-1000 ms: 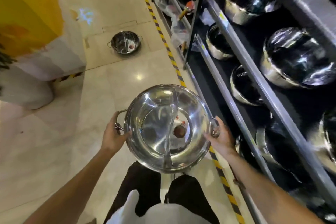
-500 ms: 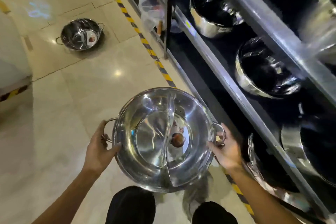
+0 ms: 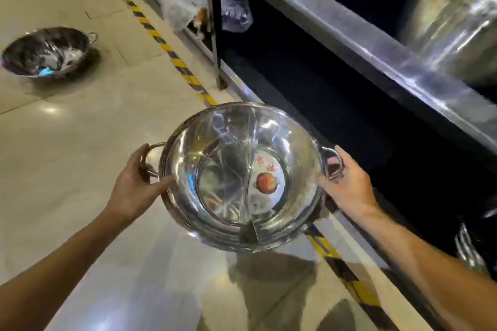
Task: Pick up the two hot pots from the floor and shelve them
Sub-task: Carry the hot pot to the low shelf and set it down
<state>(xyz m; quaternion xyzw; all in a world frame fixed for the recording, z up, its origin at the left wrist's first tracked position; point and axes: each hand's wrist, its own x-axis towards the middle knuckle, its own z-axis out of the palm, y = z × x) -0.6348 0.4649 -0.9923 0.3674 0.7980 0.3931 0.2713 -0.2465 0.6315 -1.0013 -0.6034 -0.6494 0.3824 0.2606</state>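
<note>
A shiny steel hot pot (image 3: 215,169) with a curved divider and a round red label inside hangs level above the floor, close to the dark lower bay of the metal shelf (image 3: 376,48). My left hand (image 3: 134,188) grips its left wire handle. Its right handle is held by my right hand (image 3: 347,185). A second steel hot pot (image 3: 45,52) rests on the tiled floor at the far left, tilted slightly, untouched.
Yellow-black hazard tape (image 3: 158,37) runs along the floor beside the shelving. A black upright post (image 3: 215,21) stands ahead of the pot. Plastic-wrapped goods (image 3: 183,0) hang behind it. Large steel pots (image 3: 451,29) fill the upper shelf at right.
The held pot has moved forward and right toward the shelf's lower bay. My view has swung down and closer; the floor pot now sits further left.
</note>
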